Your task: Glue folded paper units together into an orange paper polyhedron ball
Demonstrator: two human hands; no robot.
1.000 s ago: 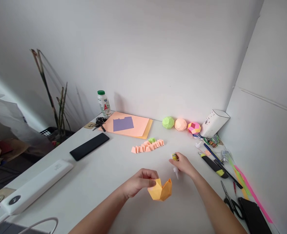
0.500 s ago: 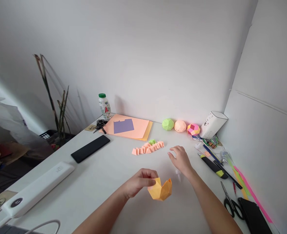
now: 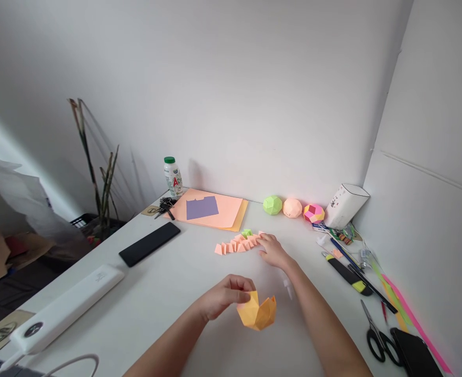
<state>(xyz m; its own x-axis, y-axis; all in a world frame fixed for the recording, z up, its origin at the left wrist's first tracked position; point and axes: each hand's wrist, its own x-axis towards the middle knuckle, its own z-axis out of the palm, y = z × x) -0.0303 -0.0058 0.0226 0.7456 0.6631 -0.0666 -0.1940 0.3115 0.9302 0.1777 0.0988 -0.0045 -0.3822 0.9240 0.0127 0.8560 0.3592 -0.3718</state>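
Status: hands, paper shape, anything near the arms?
Left hand pinching orange paper shape, open side up. Right hand open, at right end of peach paper pieces. White nozzle beside right forearm.

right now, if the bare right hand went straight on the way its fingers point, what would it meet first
Most likely the row of small folded peach paper pieces, at its right end; the right hand looks very close, but whether it touches is unclear.
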